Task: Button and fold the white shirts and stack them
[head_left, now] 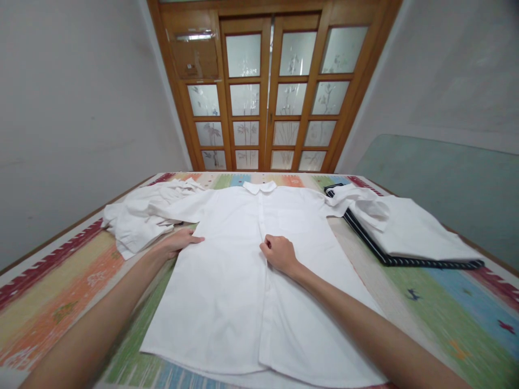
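Observation:
A white short-sleeved shirt [227,292] lies spread flat, front side up, with its collar at the far end and its hem towards me. At the shirt's left side edge, my left hand [180,241] is closed on the fabric, thumb on top and the other fingers mostly hidden. My right hand [279,253] is curled over the middle of the front, its fingertips pinched at the button strip; the exact fold between them is hidden.
Crumpled white clothes [138,213] lie to the left, touching the shirt's sleeve. On the right, folded white clothing [421,227] rests on a dark striped cloth [377,248]. A colourful patterned cloth [441,308] covers the table. Wooden glass-paned doors [267,97] stand beyond.

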`<state>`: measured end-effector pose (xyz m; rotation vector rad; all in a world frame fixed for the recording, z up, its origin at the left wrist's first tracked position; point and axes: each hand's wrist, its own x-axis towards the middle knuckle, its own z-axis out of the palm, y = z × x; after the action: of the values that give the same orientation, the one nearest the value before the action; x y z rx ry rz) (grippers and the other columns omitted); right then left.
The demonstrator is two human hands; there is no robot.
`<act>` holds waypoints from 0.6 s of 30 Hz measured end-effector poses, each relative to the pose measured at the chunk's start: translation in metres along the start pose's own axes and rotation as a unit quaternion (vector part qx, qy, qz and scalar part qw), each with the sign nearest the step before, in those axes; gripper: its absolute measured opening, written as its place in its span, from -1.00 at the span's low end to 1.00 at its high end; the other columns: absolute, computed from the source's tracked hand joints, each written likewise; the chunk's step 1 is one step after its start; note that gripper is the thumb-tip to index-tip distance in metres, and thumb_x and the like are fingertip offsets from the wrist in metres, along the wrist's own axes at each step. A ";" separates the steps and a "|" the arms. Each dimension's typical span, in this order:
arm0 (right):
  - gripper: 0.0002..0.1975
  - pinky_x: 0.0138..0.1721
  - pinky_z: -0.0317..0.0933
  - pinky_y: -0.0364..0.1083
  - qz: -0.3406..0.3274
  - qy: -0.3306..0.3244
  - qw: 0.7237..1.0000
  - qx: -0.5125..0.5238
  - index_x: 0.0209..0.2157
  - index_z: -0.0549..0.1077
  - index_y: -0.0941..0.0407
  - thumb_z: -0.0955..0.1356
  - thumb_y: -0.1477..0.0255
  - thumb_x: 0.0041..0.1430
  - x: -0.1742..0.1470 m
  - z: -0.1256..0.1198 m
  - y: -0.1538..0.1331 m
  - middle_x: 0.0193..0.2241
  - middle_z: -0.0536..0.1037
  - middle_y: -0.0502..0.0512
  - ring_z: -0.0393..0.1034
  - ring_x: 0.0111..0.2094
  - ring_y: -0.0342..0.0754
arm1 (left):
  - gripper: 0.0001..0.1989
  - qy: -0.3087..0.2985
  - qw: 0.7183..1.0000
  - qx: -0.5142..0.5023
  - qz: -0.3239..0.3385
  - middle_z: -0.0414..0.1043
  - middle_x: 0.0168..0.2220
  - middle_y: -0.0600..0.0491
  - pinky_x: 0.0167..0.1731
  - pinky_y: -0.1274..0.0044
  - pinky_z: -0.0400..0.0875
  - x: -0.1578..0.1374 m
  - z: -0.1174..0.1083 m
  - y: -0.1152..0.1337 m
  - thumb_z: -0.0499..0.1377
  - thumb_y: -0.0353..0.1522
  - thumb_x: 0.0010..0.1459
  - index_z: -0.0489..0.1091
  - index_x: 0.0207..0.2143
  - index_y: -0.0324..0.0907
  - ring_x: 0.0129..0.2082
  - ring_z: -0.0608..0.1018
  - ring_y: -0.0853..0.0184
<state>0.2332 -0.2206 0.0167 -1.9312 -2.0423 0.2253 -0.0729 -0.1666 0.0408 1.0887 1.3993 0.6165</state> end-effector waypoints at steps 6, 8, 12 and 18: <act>-0.82 -0.46 -0.10 -0.15 -0.006 0.008 1.000 0.005 -0.45 0.49 0.10 0.29 0.36 0.12 0.001 0.002 0.000 -0.46 0.57 0.04 0.38 -0.42 -0.11 | -0.72 -0.032 0.998 -0.043 0.017 0.59 -0.40 -0.08 -0.42 0.49 0.53 -0.009 0.005 0.002 0.38 -0.30 -0.15 0.47 -0.39 -0.26 -0.40 0.62 0.18; -0.82 -0.46 -0.11 -0.15 -0.007 0.009 1.000 0.005 -0.46 0.49 0.10 0.29 0.37 0.12 0.001 0.003 0.001 -0.47 0.57 0.04 0.37 -0.42 -0.11 | -0.73 -0.032 0.998 -0.055 0.014 0.59 -0.41 -0.08 -0.40 0.48 0.54 -0.011 0.010 0.004 0.37 -0.31 -0.14 0.46 -0.38 -0.26 -0.39 0.62 0.17; -0.83 -0.46 -0.12 -0.15 -0.011 0.013 1.000 0.004 -0.46 0.49 0.10 0.29 0.37 0.12 0.000 0.004 0.001 -0.47 0.57 0.04 0.36 -0.43 -0.12 | -0.73 0.011 0.993 -0.115 0.024 0.59 -0.39 -0.07 -0.35 0.44 0.56 -0.008 0.016 0.011 0.27 -0.24 -0.02 0.45 -0.31 -0.23 -0.37 0.63 0.15; -0.83 -0.47 -0.14 -0.14 -0.018 0.016 1.000 0.000 -0.47 0.48 0.11 0.29 0.39 0.12 0.000 0.003 0.000 -0.47 0.58 0.05 0.37 -0.43 -0.12 | -0.66 0.005 0.992 -0.127 0.016 0.58 -0.40 -0.06 -0.34 0.41 0.55 0.000 0.011 0.012 0.11 -0.19 0.11 0.44 -0.19 -0.24 -0.37 0.63 0.16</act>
<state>0.2323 -0.2205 0.0139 -1.8844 -2.0552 0.1837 -0.0593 -0.1638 0.0498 0.9072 1.2740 0.8016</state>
